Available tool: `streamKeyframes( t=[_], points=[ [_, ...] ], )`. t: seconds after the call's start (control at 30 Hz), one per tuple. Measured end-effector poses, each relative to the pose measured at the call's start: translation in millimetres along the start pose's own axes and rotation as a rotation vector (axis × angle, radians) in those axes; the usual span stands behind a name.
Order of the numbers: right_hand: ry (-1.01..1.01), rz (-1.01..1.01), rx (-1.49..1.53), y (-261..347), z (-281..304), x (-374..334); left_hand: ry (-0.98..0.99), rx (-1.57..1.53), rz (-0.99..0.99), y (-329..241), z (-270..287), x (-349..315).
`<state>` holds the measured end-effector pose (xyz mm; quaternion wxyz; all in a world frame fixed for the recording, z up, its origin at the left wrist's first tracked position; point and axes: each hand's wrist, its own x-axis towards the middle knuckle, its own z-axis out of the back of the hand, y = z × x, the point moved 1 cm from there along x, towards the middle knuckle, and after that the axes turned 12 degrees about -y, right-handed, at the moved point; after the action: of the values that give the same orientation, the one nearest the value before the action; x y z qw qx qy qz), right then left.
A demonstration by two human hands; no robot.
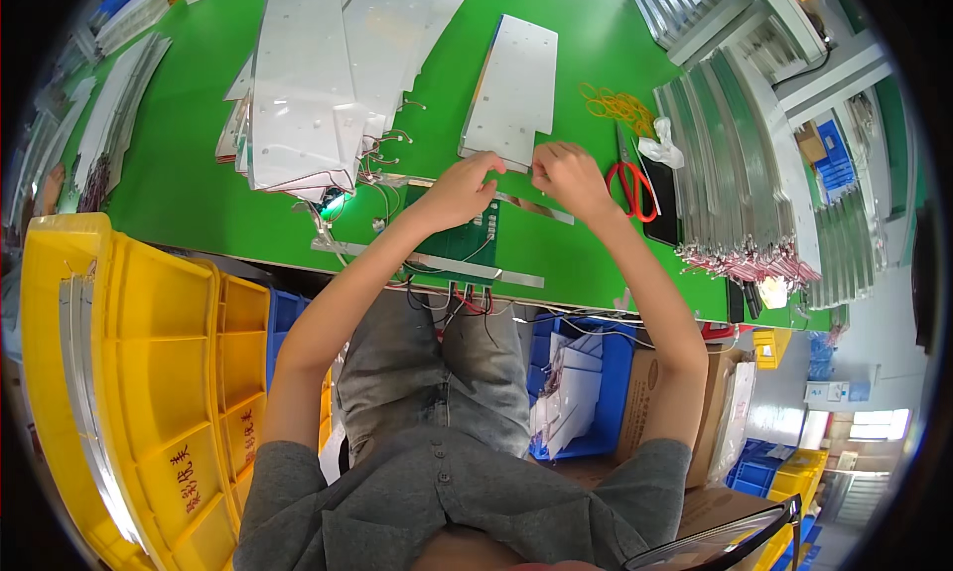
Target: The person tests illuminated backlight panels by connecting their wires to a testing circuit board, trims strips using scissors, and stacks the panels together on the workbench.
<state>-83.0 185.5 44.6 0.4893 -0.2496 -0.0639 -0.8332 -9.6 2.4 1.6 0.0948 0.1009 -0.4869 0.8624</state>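
A small stack of white panels point(514, 79) lies on the green table, its near edge between my two hands. My left hand point(465, 192) is at the near left corner, fingers bent over the edge and thumb held apart from them, with nothing visible in its grasp. At the near right corner my right hand point(568, 177) is closed, fingers curled in; whatever it may hold is hidden. Below my hands is a green circuit board point(459, 243) with wires at its near edge. Metal strips point(476, 269) lie across it.
A large pile of white panels point(303, 84) with wires lies left. Red-handled scissors point(635, 189), yellow rubber bands point(620, 106) and a dark flat object point(663, 209) lie right, beside stacked panels point(730, 164). Yellow bins point(149, 323) stand at the left, a blue bin point(613, 372) below the table.
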Motion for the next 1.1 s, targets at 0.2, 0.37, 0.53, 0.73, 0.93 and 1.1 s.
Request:
streamKeyframes(
  t=[0.2, 0.37, 0.53, 0.73, 0.93, 1.1],
  points=[
    [-0.011, -0.391, 0.498, -9, 17, 2, -0.157, -0.282, -0.042, -11, -5, 7],
    [-0.062, -0.362, 0.545, 1, 21, 6, -0.444, -1.064, 0.573, -13, 10, 23],
    [-0.135, -0.385, 0.555, 12, 23, 1, -0.541, -1.02, 0.573, -31, 15, 24],
    [-0.116, -0.412, 0.59, 16, 14, -5, -0.382, -0.96, 0.628, -11, 26, 24],
    [-0.116, -0.468, 0.609, 23, 16, -12, -0.241, -0.643, 0.656, -2, 35, 20],
    [-0.12, -0.506, 0.642, 32, 10, -15, -0.321, -0.866, 0.803, 4, 31, 13]
  ],
)
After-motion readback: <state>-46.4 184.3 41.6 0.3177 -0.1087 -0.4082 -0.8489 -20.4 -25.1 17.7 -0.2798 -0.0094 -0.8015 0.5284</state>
